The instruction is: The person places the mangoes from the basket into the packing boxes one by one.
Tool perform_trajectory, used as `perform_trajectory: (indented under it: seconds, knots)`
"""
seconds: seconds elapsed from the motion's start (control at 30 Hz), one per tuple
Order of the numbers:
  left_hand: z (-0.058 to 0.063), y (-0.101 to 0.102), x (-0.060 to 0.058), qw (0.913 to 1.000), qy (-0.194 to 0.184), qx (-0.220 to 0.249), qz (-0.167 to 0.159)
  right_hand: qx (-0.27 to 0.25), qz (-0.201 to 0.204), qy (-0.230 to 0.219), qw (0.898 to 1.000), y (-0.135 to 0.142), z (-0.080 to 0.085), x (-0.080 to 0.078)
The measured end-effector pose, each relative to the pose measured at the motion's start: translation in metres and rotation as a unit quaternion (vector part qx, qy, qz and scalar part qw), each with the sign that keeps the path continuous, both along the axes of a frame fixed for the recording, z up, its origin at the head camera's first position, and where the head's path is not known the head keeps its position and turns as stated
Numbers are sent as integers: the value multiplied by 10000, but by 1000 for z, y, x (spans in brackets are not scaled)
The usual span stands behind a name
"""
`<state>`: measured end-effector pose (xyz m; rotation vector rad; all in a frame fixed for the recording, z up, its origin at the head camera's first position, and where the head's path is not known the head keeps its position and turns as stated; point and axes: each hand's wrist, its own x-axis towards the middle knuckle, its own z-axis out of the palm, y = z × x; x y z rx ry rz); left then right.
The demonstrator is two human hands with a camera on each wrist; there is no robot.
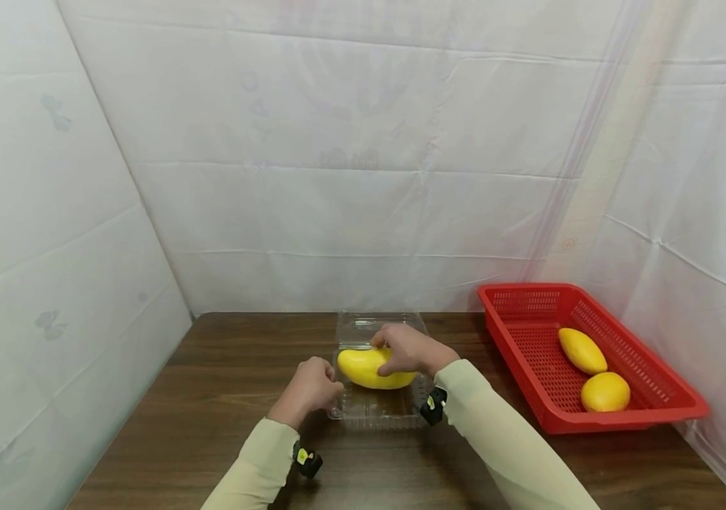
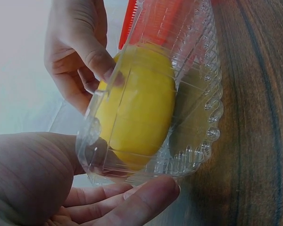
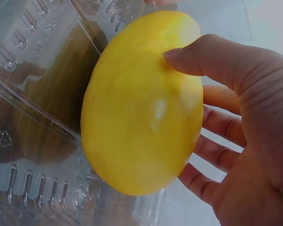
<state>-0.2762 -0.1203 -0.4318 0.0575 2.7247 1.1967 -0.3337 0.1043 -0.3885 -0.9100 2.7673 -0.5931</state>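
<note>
A clear plastic clamshell container (image 1: pixel 378 411) lies on the table with its lid (image 1: pixel 356 326) folded back toward the wall. Over its base is a yellow mango (image 1: pixel 363 368), held by my right hand (image 1: pixel 404 348). In the right wrist view the thumb presses one side of the mango (image 3: pixel 137 117) and the fingers curl round the other. My left hand (image 1: pixel 308 391) pinches the container's left edge. The left wrist view shows that thumb behind the clear wall, with the left fingers (image 2: pixel 146 200) outside it.
To the right stands a red perforated basket (image 1: pixel 643 418). Inside it are an oblong yellow mango (image 1: pixel 582 350) and a rounder yellow fruit (image 1: pixel 605 392). White sheeting (image 1: pixel 337 212) hangs behind the brown wooden table (image 1: pixel 222 411) and along both sides.
</note>
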Motion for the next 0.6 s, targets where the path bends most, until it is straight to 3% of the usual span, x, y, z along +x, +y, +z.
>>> perform_trajectory:
  seconds: [0.2, 0.6]
  knots:
    - [-1, 0, -1, 10000, 13, 19, -23, -133, -197, -212, 9995, 7, 4, -3]
    - [-1, 0, 0, 10000, 9, 65, 21, -233, -460, -161, 9985, 37, 22, -5]
